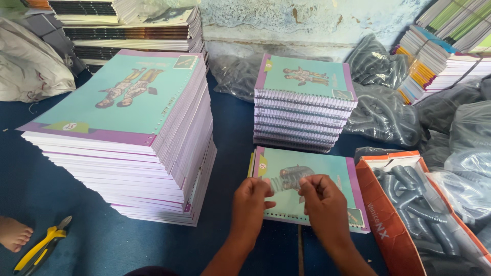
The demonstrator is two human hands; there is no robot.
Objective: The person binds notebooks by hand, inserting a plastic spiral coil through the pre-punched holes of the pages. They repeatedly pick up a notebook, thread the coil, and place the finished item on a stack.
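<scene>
My left hand [250, 204] and my right hand [323, 202] together hold a grey spiral binding coil [286, 179] above a teal-and-purple notebook [337, 176] that lies flat on the blue floor. Each hand pinches one end of the coil, which stretches between them. The notebook's punched edge faces me, partly hidden under my hands. Right of it stands an orange cardboard box [381, 204] filled with more grey coils.
A tall pile of unbound notebooks [128, 128] rises at the left, a shorter pile of spiral-bound ones [304, 102] behind. Plastic bags of coils [388, 112] lie at the right, more book stacks [440, 56] at the back. Yellow-handled pliers [43, 245] and a bare foot [13, 232] are lower left.
</scene>
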